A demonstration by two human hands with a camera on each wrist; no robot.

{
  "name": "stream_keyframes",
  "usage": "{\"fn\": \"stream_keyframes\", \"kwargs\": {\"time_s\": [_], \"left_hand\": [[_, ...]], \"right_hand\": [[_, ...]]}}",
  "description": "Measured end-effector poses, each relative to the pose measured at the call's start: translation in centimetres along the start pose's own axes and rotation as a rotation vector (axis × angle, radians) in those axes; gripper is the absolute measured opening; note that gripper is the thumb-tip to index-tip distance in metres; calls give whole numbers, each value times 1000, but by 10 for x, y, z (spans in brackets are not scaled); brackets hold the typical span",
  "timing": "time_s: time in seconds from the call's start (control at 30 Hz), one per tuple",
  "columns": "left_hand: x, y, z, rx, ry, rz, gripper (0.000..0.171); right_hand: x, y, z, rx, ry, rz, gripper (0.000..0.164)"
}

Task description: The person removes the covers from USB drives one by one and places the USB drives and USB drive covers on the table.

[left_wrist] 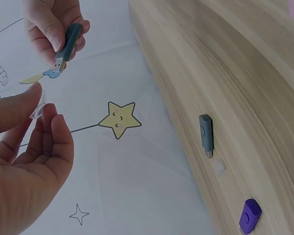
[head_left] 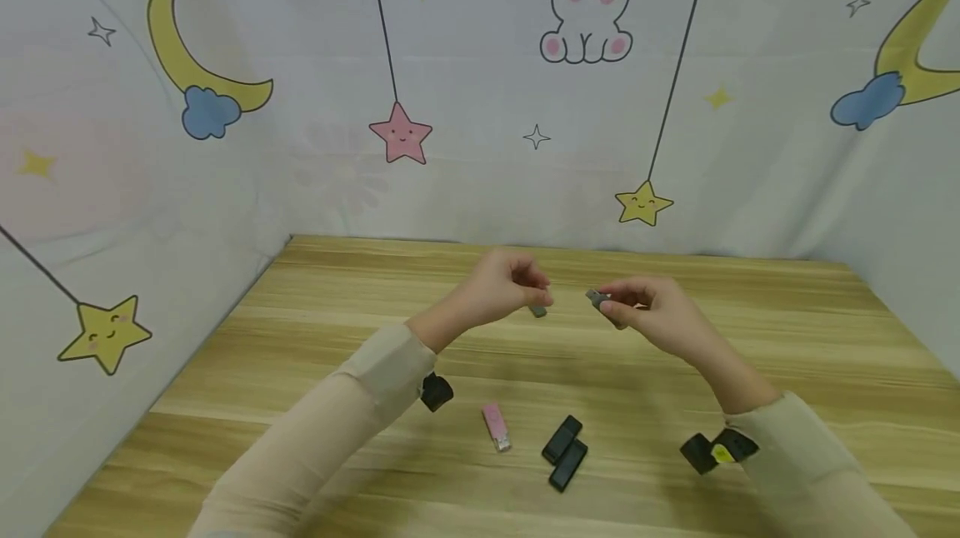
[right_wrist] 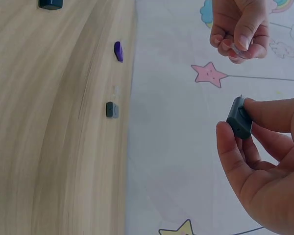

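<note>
My left hand (head_left: 506,281) pinches a small clear plastic cap (left_wrist: 39,106) between thumb and fingertips. In my right hand (head_left: 660,311) is a dark grey-green USB flash drive (left_wrist: 68,44), gripped by its body, its metal plug bare and pointing toward the left hand. A gap separates the cap from the plug. On the table beyond the hands lies a second grey USB flash drive (left_wrist: 206,133), its plug uncovered, with another clear cap (left_wrist: 220,168) beside its tip. A purple USB flash drive (left_wrist: 250,215) lies near them; in the head view it is hidden.
Closer to me on the wooden table (head_left: 337,471) lie a pink USB flash drive (head_left: 495,424) and two black stick-shaped pieces (head_left: 562,438) (head_left: 568,465) side by side. A white printed cloth (head_left: 480,188) hangs along the table's back and sides.
</note>
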State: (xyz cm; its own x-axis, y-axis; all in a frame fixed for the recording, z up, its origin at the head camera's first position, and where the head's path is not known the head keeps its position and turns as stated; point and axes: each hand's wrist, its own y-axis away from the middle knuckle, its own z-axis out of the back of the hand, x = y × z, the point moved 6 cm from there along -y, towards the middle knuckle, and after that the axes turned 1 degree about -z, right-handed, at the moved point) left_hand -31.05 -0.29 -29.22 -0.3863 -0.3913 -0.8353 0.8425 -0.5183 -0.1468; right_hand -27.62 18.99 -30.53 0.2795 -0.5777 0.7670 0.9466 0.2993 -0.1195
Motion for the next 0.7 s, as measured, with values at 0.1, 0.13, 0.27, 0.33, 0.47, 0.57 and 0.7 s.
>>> {"fn": "stream_keyframes", "kwargs": {"time_s": [0.1, 0.13, 0.27, 0.33, 0.47, 0.57, 0.7], "left_hand": [[2, -6, 0, -18, -22, 18, 9], [2, -8, 1, -23, -27, 20, 9], [4, -17, 1, -35, -16, 48, 10], [6, -21, 0, -40, -12, 65, 10], [11, -30, -1, -50, -17, 89, 12], [15, -36, -4, -53, -21, 94, 15], [19, -44, -9, -56, -14, 102, 16]], "right_hand": [[-3, -6, 2, -9, -2, -7, 33], [-4, -7, 2, -12, -4, -15, 34], [-10, -16, 5, -19, -26, -50, 36], [-14, -21, 6, -26, -42, -70, 37], [-24, -30, 10, -47, -77, -103, 38], [-32, -37, 12, -61, -100, -119, 39], [-41, -44, 13, -76, -137, -161, 41]]}}
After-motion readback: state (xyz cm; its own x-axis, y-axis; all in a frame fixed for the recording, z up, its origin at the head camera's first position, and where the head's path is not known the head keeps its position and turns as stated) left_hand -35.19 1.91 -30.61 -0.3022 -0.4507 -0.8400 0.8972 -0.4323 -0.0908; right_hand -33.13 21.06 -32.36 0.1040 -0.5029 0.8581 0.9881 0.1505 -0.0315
